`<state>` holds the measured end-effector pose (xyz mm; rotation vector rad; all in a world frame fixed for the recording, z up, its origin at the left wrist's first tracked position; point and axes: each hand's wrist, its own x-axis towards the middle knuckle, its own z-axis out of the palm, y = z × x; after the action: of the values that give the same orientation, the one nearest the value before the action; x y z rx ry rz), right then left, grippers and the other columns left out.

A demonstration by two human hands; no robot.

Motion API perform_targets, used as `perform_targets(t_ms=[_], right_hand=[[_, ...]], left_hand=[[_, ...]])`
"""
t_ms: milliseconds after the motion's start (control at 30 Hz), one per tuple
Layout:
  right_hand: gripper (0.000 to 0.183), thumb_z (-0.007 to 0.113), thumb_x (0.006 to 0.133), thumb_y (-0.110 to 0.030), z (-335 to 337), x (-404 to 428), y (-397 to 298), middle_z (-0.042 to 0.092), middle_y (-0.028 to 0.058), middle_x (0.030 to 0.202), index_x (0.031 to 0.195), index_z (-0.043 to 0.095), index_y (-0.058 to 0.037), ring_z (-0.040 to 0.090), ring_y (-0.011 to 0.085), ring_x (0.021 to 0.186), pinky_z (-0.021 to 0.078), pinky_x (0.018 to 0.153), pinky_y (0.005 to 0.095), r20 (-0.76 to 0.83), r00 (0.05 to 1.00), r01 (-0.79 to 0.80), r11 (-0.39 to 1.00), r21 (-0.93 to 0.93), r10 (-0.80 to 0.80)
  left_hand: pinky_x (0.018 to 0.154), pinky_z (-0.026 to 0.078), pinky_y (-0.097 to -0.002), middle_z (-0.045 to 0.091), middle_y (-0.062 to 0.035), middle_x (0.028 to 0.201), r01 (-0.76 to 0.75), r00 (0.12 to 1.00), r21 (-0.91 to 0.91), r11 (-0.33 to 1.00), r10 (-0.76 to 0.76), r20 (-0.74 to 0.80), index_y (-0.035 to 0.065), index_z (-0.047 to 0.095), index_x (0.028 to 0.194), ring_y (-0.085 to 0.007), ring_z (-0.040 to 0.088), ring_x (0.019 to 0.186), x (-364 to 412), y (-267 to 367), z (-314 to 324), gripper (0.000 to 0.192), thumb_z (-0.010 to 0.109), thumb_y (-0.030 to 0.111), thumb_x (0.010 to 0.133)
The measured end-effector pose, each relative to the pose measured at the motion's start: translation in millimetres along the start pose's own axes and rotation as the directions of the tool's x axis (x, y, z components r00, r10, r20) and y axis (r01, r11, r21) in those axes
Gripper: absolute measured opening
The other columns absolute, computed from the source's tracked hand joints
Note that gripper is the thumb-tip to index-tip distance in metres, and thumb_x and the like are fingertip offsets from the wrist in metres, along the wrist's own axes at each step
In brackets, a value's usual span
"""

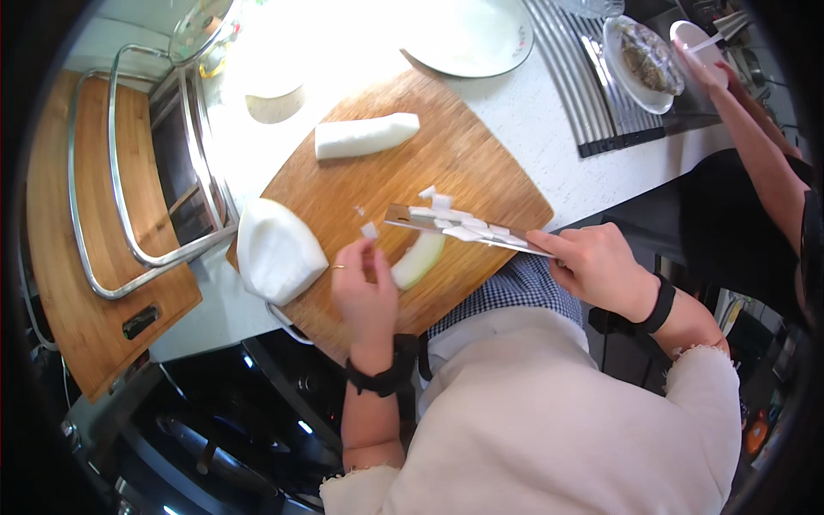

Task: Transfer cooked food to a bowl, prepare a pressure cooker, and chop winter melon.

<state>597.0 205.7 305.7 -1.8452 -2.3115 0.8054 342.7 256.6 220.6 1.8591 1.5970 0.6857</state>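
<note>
My right hand [595, 264] grips the handle of a cleaver [412, 222], its blade lying flat above the cutting board with several small white slices [473, 228] on it. My left hand [364, 283] is over the wooden cutting board [476, 148], slightly blurred, fingers curled. A small white piece [369, 230] shows at its fingertips; whether it is pinched or just touched is unclear. Between hand and blade lies a curved, green-edged slice of winter melon [418, 261], partly covered by the cleaver. A large hollowed chunk [277, 251] sits at the board's left corner, and a long peeled piece [367, 136] lies farther back.
A metal rack [119, 161] and a second wooden board [96, 212] stand left. Behind are a white plate [476, 38] and a roll-up drying rack [573, 77] with a covered dish [644, 64]. At right another person's hands hold a white dish [698, 48].
</note>
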Motion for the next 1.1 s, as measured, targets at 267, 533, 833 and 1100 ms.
perform_targets(t_ms=[267,533,833,1100], right_hand=[[0.036,0.058,0.069,-0.010,-4,-9,15,0.051,0.0044,0.055,0.104,0.053,-0.0124,0.055,0.0209,0.050,0.0429,0.043,0.0312,0.048,0.999,0.016,0.998,-0.060,-0.014],[0.031,0.057,0.073,-0.015,-18,-11,29,0.048,0.0028,0.058,0.103,0.053,-0.0111,0.054,0.0198,0.051,0.0411,0.044,0.0306,-0.064,0.991,0.097,0.967,-0.236,-0.115],[0.024,0.051,0.073,-0.015,-30,36,25,0.051,0.0028,0.059,0.093,0.055,-0.0021,0.055,0.0161,0.050,0.0408,0.044,0.0265,-0.043,0.894,0.360,0.772,-0.524,-0.446],[0.010,0.052,0.072,-0.014,-26,40,35,0.053,0.0028,0.053,0.069,0.052,-0.0052,0.056,0.0166,0.049,0.0391,0.040,0.0281,-0.093,0.865,0.348,0.723,-0.596,-0.493]], left_hand=[[0.061,0.046,-0.0307,0.056,-0.0121,0.077,0.025,0.995,0.048,0.999,-0.029,0.098,-0.0005,0.056,0.093,-0.0228,0.057,0.067,24,-13,16,0.021,0.060,0.001,0.072],[0.069,0.045,-0.0277,0.057,-0.0109,0.088,0.011,1.000,-0.269,0.963,-0.015,-0.014,-0.0028,0.056,0.089,-0.0195,0.055,0.080,36,4,-15,0.013,0.051,-0.002,0.077],[0.081,0.043,-0.0340,0.054,-0.0157,0.105,-0.443,0.775,-0.259,0.858,0.512,0.370,0.0028,0.058,0.101,-0.0295,0.051,0.099,52,84,-9,0.027,0.053,-0.001,0.075],[0.080,0.042,-0.0344,0.055,-0.0136,0.102,-0.413,0.780,-0.293,0.862,0.501,0.375,0.0022,0.057,0.089,-0.0293,0.051,0.093,61,70,8,0.018,0.055,-0.001,0.072]])
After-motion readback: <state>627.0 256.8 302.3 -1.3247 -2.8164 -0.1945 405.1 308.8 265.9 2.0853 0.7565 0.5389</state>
